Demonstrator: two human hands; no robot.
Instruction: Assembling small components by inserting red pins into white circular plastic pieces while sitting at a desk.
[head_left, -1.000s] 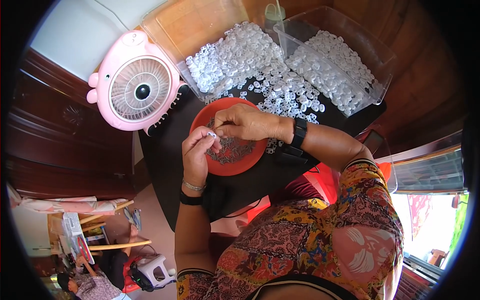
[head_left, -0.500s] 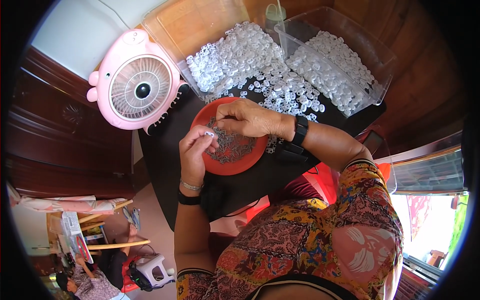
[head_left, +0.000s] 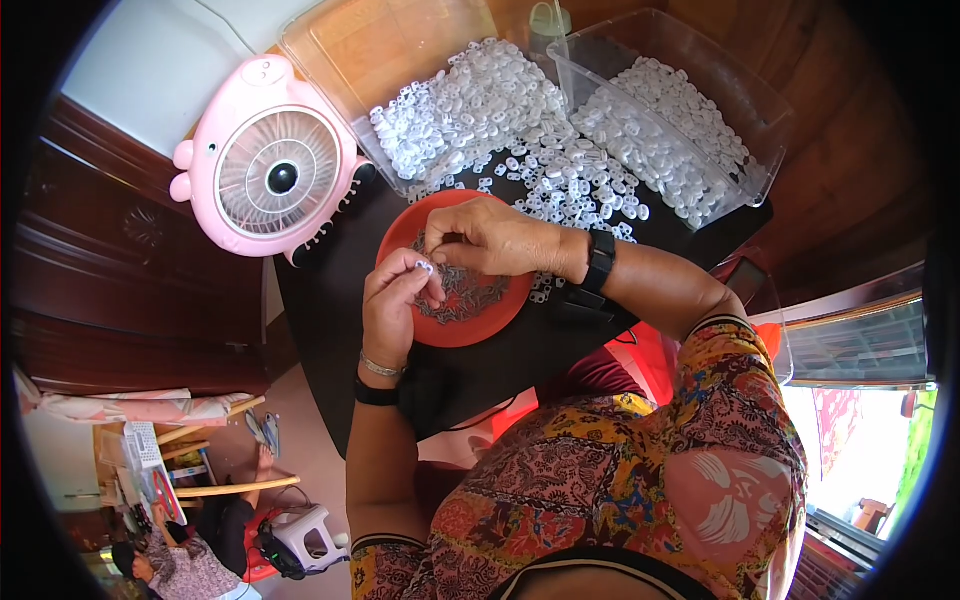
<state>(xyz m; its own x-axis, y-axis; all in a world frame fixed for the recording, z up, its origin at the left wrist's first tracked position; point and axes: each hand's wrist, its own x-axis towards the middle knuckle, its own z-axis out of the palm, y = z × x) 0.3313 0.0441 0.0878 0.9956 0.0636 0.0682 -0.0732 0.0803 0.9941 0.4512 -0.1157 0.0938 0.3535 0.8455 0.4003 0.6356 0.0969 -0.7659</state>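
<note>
Over the near left part of a round orange-red bowl (head_left: 488, 329), my left hand (head_left: 390, 300) pinches a small white plastic piece (head_left: 424, 267) between thumb and finger. Close beside it, my right hand (head_left: 495, 238) is closed in a pinch above the bowl, its fingertips almost at the white piece. Whatever those right fingertips hold is too small to make out. Many small grey screws (head_left: 455, 296) lie loose in the bowl.
White plastic pieces (head_left: 470, 105) are heaped beyond the bowl and spread on the black table (head_left: 335, 345). A clear bin (head_left: 735, 80) holds more at the far right. A pink fan (head_left: 207, 210) stands left. Another person (head_left: 190, 570) sits low on the left.
My two hands have come slightly closer together. The right fingertips have dropped toward the white piece, which stays in my left pinch.
</note>
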